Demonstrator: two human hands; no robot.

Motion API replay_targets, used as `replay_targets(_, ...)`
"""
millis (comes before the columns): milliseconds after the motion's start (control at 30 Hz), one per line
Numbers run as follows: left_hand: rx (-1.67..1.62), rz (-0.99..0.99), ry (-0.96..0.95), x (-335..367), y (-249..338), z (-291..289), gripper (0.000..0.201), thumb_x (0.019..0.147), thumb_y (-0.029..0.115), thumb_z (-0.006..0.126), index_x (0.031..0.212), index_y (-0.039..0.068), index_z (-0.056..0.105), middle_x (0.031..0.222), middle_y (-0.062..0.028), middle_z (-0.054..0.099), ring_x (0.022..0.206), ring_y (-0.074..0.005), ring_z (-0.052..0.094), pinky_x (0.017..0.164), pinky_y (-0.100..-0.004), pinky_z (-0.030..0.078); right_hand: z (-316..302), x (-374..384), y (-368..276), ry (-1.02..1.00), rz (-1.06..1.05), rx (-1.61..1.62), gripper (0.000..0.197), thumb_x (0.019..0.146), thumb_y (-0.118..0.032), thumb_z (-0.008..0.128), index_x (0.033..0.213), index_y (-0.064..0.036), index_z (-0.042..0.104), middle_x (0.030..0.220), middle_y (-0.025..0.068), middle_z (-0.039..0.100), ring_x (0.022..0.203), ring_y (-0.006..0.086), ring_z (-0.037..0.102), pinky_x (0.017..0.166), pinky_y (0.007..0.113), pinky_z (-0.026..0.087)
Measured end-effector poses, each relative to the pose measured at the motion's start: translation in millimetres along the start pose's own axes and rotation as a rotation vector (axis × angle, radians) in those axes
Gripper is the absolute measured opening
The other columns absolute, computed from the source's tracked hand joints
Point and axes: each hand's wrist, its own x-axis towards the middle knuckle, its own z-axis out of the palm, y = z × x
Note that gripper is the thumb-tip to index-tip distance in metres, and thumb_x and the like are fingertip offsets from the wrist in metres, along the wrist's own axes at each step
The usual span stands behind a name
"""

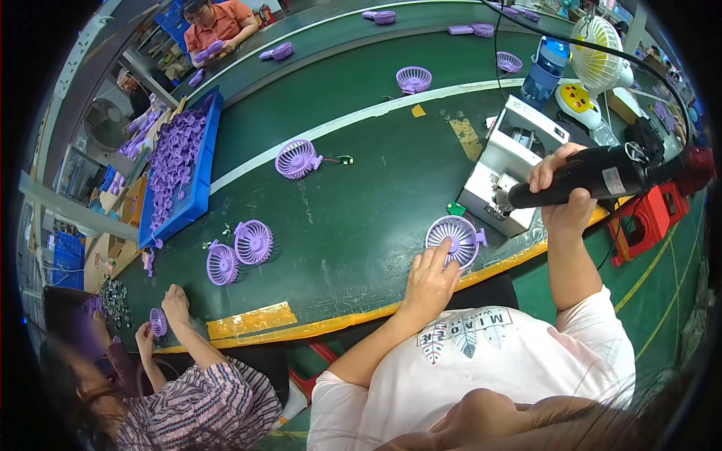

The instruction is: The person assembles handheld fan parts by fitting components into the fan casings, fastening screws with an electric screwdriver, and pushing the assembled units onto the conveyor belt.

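Observation:
My left hand lies on a round purple fan head near the table's front edge, its fingers stretched over the slatted grille. A small green circuit board sits beside the fan's far rim. My right hand is wrapped round a black electric screwdriver, held sideways above the right end of the table. Its tip points left, at the front of a white screw feeder. Whether the tip touches the feeder's metal outlet I cannot tell.
Purple fan heads lie about the green table, more on the conveyor beyond. A blue bin holds purple parts. A co-worker's hands hold a fan part at left. A blue bottle and red stool are right.

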Motion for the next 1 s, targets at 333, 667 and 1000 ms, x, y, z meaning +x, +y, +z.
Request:
replay_targets(333, -0.005, 0.017, -0.003, 0, -1, -1, 0.015, 0.07, 0.014, 0.066, 0.077, 0.002, 0.058, 0.118, -0.0181, 0.05, 0.096, -0.0272, 0.049, 0.076, -0.0366, 0.039, 9, -20, 18, -0.049, 0.208, 0.172, 0.062, 0.071, -0.048, 0.07, 0.101, -0.001, 0.044, 0.066, 0.0069, 0.052, 0.058, 0.0168, 0.053, 0.057, 0.028, 0.044)
replay_targets(667, -0.004, 0.013, 0.007, 1, -1, -2, 0.016, 0.071, 0.014, 0.066, 0.078, 0.002, 0.06, 0.116, -0.0174, 0.051, 0.094, -0.0256, 0.05, 0.073, -0.0361, 0.039, 35, -58, 38, -0.264, 0.235, 0.246, 0.06, 0.068, -0.036, 0.077, 0.103, 0.0017, 0.046, 0.073, 0.0079, 0.055, 0.068, 0.0149, 0.055, 0.062, 0.026, 0.047)
replay_targets(1000, -0.054, -0.006, 0.018, -3, -6, 4, 0.015, 0.071, 0.014, 0.065, 0.077, 0.002, 0.06, 0.116, -0.0165, 0.051, 0.093, -0.025, 0.051, 0.072, -0.0351, 0.039, 42, -66, 46, -0.361, 0.384, 0.298, 0.052, 0.066, -0.019, 0.08, 0.1, -0.0006, 0.046, 0.077, 0.0073, 0.054, 0.072, 0.0132, 0.053, 0.064, 0.025, 0.043)
